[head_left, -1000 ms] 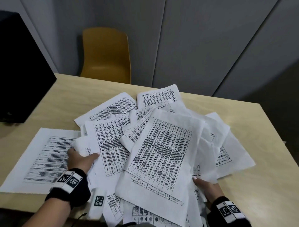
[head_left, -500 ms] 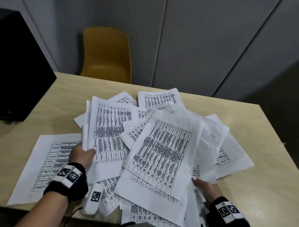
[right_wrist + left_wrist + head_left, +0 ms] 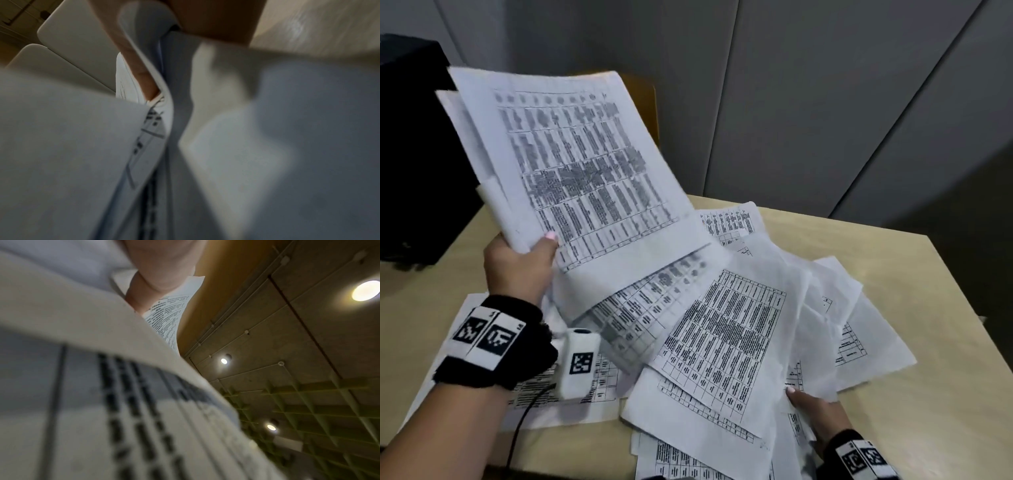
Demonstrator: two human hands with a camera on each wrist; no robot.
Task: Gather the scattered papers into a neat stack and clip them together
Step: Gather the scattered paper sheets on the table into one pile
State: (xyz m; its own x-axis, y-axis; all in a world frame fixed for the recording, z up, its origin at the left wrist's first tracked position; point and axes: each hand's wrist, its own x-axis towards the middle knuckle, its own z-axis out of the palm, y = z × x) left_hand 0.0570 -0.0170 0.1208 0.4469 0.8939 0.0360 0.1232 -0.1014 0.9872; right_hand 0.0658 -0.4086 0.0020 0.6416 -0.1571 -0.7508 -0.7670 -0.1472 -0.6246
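Overhead, left hand raises pinched sheets (right hand grips pile).

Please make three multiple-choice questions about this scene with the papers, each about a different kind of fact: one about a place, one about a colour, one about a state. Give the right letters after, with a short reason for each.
1. Where is the chair?
A. behind the table, partly hidden by the lifted sheets
B. on top of the table
C. lying on its side on the floor at the right

2. What colour is the table?
A. dark blue
B. light wood
C. red

3. What is the left hand doing?
A. lying flat on the table
B. gripping a bundle of sheets raised off the table
C. hanging idle, holding nothing

Answers:
1 A, its yellow back peeks out past the edge of the raised sheets.
2 B, the bare top is pale tan.
3 B, the thumb clamps the bundle's lower edge, well above the scattered pile, where the right hand grips the near edge.
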